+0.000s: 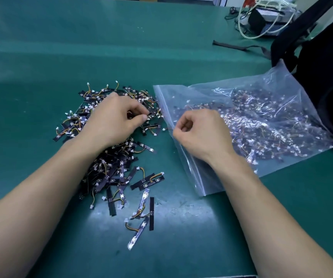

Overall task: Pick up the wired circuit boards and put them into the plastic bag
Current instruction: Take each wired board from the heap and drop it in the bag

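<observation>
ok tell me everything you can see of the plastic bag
The plastic bag is clear, thin, crinkled and glossy, with a zip strip along its mouth, which faces left. It lies on the green mat, partly filled with wired circuit boards that show through it. The right hand pinches the mouth's edge, and that forearm crosses over the bag's near corner. The bag's right side reaches a black bag.

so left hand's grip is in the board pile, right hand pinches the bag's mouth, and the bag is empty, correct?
Not quite. The plastic bag is not empty: the head view shows many wired circuit boards already inside it. The rest stands: the left hand grips in the pile and the right hand pinches the bag's mouth.
</observation>
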The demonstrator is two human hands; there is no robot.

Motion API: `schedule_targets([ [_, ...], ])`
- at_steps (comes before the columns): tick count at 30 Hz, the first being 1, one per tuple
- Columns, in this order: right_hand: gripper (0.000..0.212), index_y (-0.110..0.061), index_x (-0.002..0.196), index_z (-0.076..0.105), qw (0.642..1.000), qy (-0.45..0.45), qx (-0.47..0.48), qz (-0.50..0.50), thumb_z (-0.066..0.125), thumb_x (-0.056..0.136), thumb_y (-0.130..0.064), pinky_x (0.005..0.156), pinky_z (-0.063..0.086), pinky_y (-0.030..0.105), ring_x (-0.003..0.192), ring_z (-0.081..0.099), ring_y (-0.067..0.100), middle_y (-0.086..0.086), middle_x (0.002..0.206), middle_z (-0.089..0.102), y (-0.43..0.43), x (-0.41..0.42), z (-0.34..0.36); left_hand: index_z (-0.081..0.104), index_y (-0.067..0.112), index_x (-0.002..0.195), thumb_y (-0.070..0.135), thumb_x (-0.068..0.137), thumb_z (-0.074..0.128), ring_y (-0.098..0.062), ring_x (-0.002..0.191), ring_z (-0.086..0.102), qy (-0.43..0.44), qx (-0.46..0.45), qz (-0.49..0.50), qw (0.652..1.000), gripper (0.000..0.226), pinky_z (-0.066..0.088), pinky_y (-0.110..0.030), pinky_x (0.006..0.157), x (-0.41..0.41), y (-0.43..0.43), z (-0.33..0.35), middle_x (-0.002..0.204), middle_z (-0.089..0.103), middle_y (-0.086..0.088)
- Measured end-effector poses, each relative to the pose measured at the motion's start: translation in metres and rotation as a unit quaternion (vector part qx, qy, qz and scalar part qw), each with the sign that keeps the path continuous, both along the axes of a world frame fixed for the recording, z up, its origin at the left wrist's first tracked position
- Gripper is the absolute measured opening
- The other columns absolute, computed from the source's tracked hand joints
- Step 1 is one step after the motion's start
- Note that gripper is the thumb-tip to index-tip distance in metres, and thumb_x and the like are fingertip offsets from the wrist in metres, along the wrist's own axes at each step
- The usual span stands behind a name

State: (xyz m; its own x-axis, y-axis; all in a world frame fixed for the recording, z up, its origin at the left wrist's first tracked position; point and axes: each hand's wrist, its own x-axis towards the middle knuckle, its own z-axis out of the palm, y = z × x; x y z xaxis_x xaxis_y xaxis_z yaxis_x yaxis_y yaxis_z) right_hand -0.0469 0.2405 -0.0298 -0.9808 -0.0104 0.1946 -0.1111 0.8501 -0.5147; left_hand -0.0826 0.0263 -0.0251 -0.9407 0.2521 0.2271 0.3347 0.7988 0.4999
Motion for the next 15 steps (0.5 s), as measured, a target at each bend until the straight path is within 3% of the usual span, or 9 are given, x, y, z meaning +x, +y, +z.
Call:
schedule_targets([
  [2, 0.008, -0.032, 0.070, 0.068, 0.999, -0.029, 0.034, 0.003, 0.069, 0.077, -0.033, 0.066, 0.053, 0.028, 0.074, 0.066, 0.012, -0.017, 0.068, 0.067, -0.0006, -0.0012, -0.0040, 0.077, 0.028, 0.101, 0.029, 0.091, 0.073, -0.017, 0.096, 0.053, 0.019, -0.016, -0.002, 1.000, 0.010, 0.045, -0.036, 0.085, 0.0065, -0.0045, -0.0042, 0.094, 0.072, 0.011],
  [6, 0.011, -0.032, 0.071, 0.070, 0.999, -0.022, 0.039, -0.002, 0.072, 0.079, -0.040, 0.061, 0.048, 0.025, 0.071, 0.064, 0.008, -0.020, 0.064, 0.064, 0.0009, -0.0037, -0.0086, 0.076, 0.029, 0.103, 0.036, 0.089, 0.074, -0.018, 0.093, 0.045, 0.063, -0.066, -0.026, 0.995, 0.016, 0.044, -0.042, 0.089, 0.0101, -0.0055, -0.0073, 0.097, 0.071, 0.011],
  [11, 0.013, -0.031, 0.074, 0.071, 0.999, -0.017, 0.036, -0.002, 0.072, 0.081, -0.042, 0.058, 0.042, 0.020, 0.069, 0.063, 0.006, -0.020, 0.063, 0.064, 0.0013, -0.0042, -0.0096, 0.075, 0.034, 0.111, 0.054, 0.087, 0.070, -0.016, 0.096, 0.040, 0.078, -0.139, -0.051, 0.986, 0.032, 0.027, -0.033, 0.080, 0.0109, -0.0027, -0.0080, 0.097, 0.066, 0.013],
  [15, 0.013, -0.031, 0.074, 0.071, 0.999, -0.017, 0.028, 0.000, 0.072, 0.083, -0.041, 0.058, 0.044, 0.019, 0.067, 0.062, 0.001, -0.021, 0.062, 0.064, 0.0014, -0.0033, -0.0099, 0.077, 0.032, 0.101, 0.042, 0.091, 0.070, -0.021, 0.096, 0.046, 0.107, -0.148, -0.058, 0.981, 0.016, 0.027, -0.034, 0.079, 0.0117, -0.0046, -0.0073, 0.097, 0.069, 0.009],
])
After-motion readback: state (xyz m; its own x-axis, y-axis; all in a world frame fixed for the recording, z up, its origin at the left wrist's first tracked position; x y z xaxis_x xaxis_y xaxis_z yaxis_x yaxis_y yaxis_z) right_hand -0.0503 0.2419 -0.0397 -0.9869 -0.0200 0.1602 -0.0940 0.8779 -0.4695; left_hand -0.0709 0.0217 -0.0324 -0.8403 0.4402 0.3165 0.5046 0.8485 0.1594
